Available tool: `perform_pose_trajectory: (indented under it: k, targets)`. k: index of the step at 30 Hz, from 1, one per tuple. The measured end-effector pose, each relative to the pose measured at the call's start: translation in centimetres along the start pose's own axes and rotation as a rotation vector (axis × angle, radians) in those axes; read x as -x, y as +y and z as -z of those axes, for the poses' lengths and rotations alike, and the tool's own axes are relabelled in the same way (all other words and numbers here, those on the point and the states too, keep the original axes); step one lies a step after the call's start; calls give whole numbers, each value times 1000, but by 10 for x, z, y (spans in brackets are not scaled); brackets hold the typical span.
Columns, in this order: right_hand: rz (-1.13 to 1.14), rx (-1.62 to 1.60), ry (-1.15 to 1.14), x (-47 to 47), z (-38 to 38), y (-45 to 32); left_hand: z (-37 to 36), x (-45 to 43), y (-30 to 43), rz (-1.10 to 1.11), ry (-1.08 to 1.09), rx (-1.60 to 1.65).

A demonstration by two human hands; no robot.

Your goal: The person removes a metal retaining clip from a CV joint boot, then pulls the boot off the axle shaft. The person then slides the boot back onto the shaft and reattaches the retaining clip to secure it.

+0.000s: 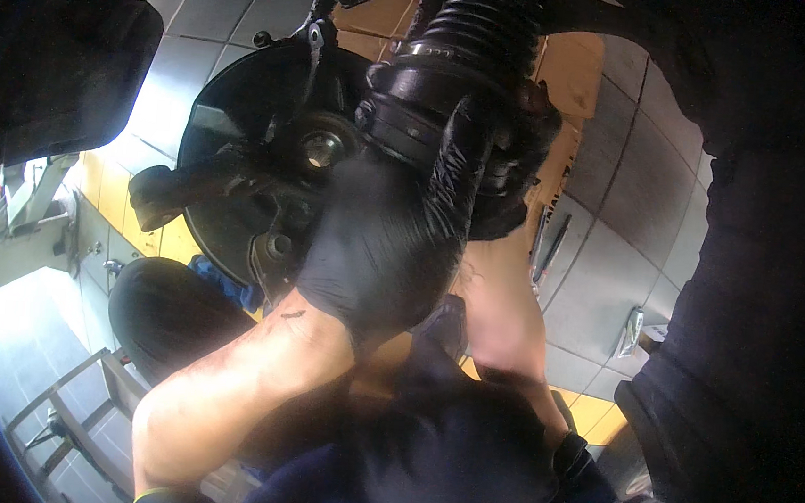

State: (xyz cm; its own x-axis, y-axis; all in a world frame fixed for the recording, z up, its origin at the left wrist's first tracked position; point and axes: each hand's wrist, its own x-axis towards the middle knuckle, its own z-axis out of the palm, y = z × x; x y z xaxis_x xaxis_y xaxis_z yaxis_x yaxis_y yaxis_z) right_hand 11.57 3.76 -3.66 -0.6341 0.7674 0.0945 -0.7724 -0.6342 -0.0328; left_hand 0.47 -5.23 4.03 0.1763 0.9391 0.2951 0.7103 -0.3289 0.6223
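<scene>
My left hand (pixel 381 250), in a black glove, lies against the near side of a dark cylindrical joint housing (pixel 401 127), with its thumb stretched up along it. On the housing's right side is my right hand (pixel 522 169), also black-gloved, its fingers curled around it. Part of that hand is in shadow and behind the left one. A ribbed black rubber boot (pixel 480 27) with a metal band clamp (pixel 425 51) rises from the housing. To the left stand a steering knuckle with a round bore (pixel 322 149) and a dark brake dust shield (pixel 221 124).
A knuckle arm (pixel 158 197) juts out leftward. Dark bodywork (pixel 762 280) borders the right side. Cardboard (pixel 569 73) lies on the tiled floor (pixel 650 172), with slim tools (pixel 552 245) and a tube (pixel 630 332) nearby. A metal frame (pixel 70 424) stands at lower left, a blue cloth (pixel 223 283) below the shield.
</scene>
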Motion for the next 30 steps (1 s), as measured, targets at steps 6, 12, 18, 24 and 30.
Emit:
perform_pose_trajectory:
  k: [6, 12, 18, 24, 30]
  targets:
    - [75, 12, 36, 23, -10, -12, -14, 11, -22, 49, -20, 304]
    - [42, 47, -29, 21, -17, -6, 1, 14, -36, 71, -178, 416]
    - [21, 69, -11, 14, -25, 3, 6, 15, -42, 214, -233, 491]
    - [48, 93, 62, 16, -28, 2, 0, -4, -39, -70, -26, 322]
    - [93, 133, 142, 16, -34, 3, -15, 6, -42, 205, -206, 454]
